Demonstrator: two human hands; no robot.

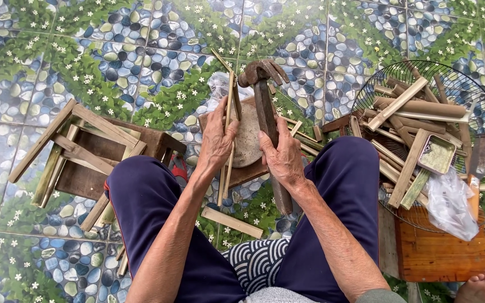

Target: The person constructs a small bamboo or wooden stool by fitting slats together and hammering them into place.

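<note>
My left hand (pixel 215 140) grips thin bamboo strips (pixel 229 106) held upright over a round worn wooden block (pixel 249 140) between my knees. My right hand (pixel 280 157) is closed around the wooden handle of a claw hammer (pixel 264 95), whose rusty head points up, just right of the strips. Both hands sit close together above the block, about a hand's width apart. My legs in dark blue trousers frame the block on either side.
A small wooden frame stool (pixel 85 151) lies on the tiled floor at left. At right a wire fan guard (pixel 478 95) holds several bamboo pieces, a knife and a plastic bag, over an orange wooden box (pixel 439 252). A loose wood slat (pixel 232 222) lies below the block. A bare foot (pixel 483 289) shows at bottom right.
</note>
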